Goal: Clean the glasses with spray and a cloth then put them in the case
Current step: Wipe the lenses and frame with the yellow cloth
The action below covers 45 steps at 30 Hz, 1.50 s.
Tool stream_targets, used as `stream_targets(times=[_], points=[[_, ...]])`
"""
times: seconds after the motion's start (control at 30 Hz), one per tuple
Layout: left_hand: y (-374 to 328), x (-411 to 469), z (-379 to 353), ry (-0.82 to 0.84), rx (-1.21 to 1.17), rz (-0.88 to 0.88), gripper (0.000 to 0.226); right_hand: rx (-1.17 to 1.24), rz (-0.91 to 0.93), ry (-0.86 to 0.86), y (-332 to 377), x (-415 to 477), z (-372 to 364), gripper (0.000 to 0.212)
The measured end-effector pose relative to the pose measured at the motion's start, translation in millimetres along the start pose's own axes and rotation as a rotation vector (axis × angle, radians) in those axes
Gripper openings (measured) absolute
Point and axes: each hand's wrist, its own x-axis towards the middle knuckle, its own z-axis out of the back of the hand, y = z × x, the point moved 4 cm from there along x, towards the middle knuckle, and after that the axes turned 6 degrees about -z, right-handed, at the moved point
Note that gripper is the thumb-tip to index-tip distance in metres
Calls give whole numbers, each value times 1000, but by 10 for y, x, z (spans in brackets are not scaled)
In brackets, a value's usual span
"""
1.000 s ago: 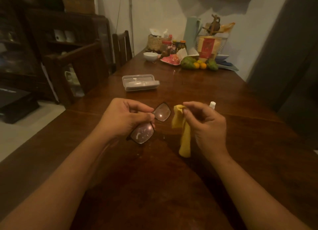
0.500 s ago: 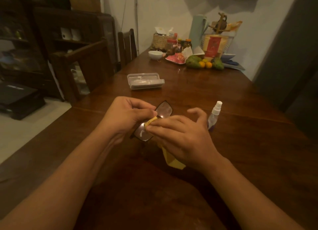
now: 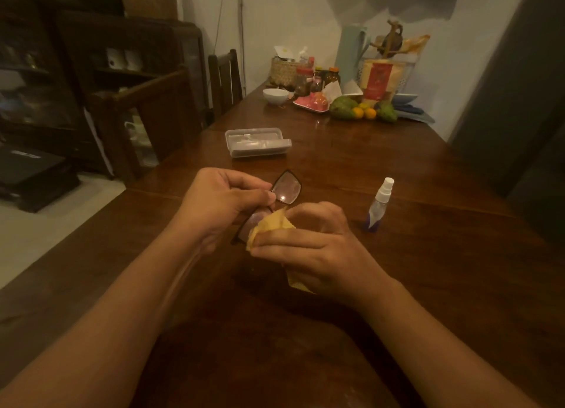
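Note:
My left hand (image 3: 223, 203) grips the dark-framed glasses (image 3: 286, 189) at the bridge, above the wooden table (image 3: 428, 270). The far lens shows beyond my thumb; the near lens is partly covered. My right hand (image 3: 308, 248) pinches the yellow cloth (image 3: 270, 225) against that near lens, and a tail of cloth hangs below my palm. The small spray bottle (image 3: 379, 204) with a white nozzle stands upright just right of my right hand. The clear plastic case (image 3: 256, 141) lies shut farther back on the table.
At the table's far end sit a white bowl (image 3: 275, 96), a pink plate, jars, a basket, green and orange fruit (image 3: 360, 111) and a blue-green flask. Wooden chairs (image 3: 224, 80) and a dark cabinet stand to the left.
My right hand brought the yellow cloth from beside the glasses onto the near lens and now bunches it there. The spray bottle came into full view as the hand moved left.

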Motion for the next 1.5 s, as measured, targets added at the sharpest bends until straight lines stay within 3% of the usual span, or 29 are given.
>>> stream_targets(times=[0.13, 0.33, 0.57, 0.77, 0.97, 1.13, 1.27, 1.33, 1.5], points=[[-2, 2, -24, -2, -1, -9, 11, -40, -87, -89, -69, 6, 24, 41], [-1, -4, -9, -4, 3, 17, 11, 11, 12, 81, 21, 57, -110, 52], [-8, -23, -37, 28, 44, 35, 9, 88, -58, 16, -24, 58, -53, 44], [-25, -43, -50, 30, -17, 54, 10, 118, 71, 63, 60, 30, -72, 40], [-31, -41, -47, 29, 9, 53, 9, 80, -58, -7, -27, 36, -7, 42], [6, -18, -63, 45, 5, 38, 15, 135, 45, 61, 83, 56, -68, 44], [-33, 22, 2, 126, 302, -50, 14, 223, -43, -9, -93, -10, -12, 36], [-53, 28, 10, 190, 480, -102, 15, 298, -158, -85, -252, -62, 42, 27], [-7, 25, -16, 287, 807, -133, 26, 532, -515, -132, -561, -171, 74, 31]])
